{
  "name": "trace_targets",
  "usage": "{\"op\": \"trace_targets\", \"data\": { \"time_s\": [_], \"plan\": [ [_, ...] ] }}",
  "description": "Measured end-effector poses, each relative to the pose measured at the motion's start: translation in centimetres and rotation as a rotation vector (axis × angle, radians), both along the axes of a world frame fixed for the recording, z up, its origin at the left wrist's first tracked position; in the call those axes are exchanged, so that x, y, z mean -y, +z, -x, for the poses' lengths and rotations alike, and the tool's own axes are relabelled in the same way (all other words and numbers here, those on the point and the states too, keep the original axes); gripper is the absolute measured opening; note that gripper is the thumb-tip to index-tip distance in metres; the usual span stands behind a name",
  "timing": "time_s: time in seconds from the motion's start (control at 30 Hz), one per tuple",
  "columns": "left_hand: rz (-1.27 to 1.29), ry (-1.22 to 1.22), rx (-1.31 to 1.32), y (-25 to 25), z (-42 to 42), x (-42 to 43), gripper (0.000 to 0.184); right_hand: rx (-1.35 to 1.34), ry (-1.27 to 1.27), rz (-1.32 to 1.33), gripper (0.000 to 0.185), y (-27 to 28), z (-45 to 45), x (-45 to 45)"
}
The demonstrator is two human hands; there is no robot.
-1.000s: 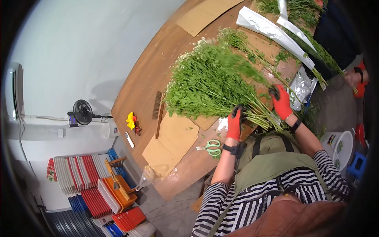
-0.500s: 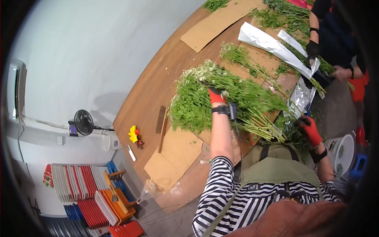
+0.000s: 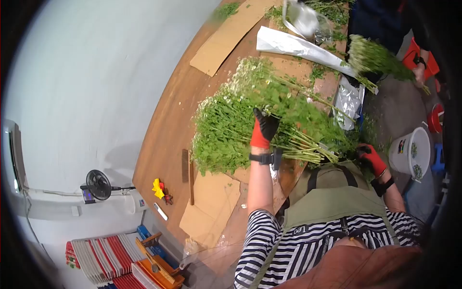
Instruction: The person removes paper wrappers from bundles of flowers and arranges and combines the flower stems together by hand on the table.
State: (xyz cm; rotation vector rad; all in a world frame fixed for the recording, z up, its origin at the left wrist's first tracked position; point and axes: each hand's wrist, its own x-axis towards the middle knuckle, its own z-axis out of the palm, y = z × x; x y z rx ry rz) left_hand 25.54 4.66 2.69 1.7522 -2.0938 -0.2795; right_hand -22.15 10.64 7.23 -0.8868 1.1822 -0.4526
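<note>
A pile of small white-flowered, leafy stems (image 3: 219,130) lies on the wooden table, cut ends toward me. My left hand (image 3: 264,129), in a red and black glove, is curled at the middle of a bunch of flower stems (image 3: 308,115) above the pile; foliage partly hides its fingertips. My right hand (image 3: 371,158), gloved alike, is closed around the lower ends of that bunch near the apron, its fingers partly out of sight. The flower heads of the bunch point up and left, and its leaves look slightly blurred.
Cardboard sheets (image 3: 211,204), a brush (image 3: 188,176), and yellow-and-red items (image 3: 159,189) lie on the table. A white wrapping sleeve (image 3: 298,48) lies farther back. A co-worker's hand (image 3: 419,72) holds another bunch (image 3: 373,58). A white bucket (image 3: 402,151) stands at right.
My left hand has shifted from near the flower heads down to the leafy middle of the stems. The co-worker's bunch is now off the table, and a clear wrapper is moving. The view has turned slightly.
</note>
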Motion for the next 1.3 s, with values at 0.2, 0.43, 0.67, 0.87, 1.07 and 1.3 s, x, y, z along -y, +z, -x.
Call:
{"op": "trace_targets", "data": {
  "time_s": [0.2, 0.43, 0.67, 0.87, 1.07, 1.3],
  "plan": [
    [-0.183, 0.208, -1.588, 11.8, 5.4, -1.7, 0.053, -0.146, 0.515, 0.572, 0.067, 3.4, -3.7, 1.8],
    [0.081, -0.023, -0.872, 9.2, 7.5, -1.1, 0.035, -0.359, 0.598, 1.397, 0.063, 9.6, -16.2, 3.8],
    [-0.005, 0.417, -1.577, 10.1, 2.6, -3.1, 0.032, -0.448, 0.711, 1.245, 0.041, 3.6, -9.1, 2.5],
    [-0.03, 0.218, -1.377, 11.3, 4.9, -3.4, 0.035, -0.179, 0.376, 1.056, 0.076, 8.2, -11.4, 4.1],
    [-0.071, 0.222, -0.975, 11.0, 8.7, -2.4, 0.033, -0.388, 0.601, 1.001, 0.05, 7.3, -20.8, 5.3],
    [0.324, 0.739, -1.513, 11.7, -2.1, -3.6, 0.031, -0.48, 0.816, 1.366, 0.038, 0.2, -9.7, 3.2]
  ]
}}
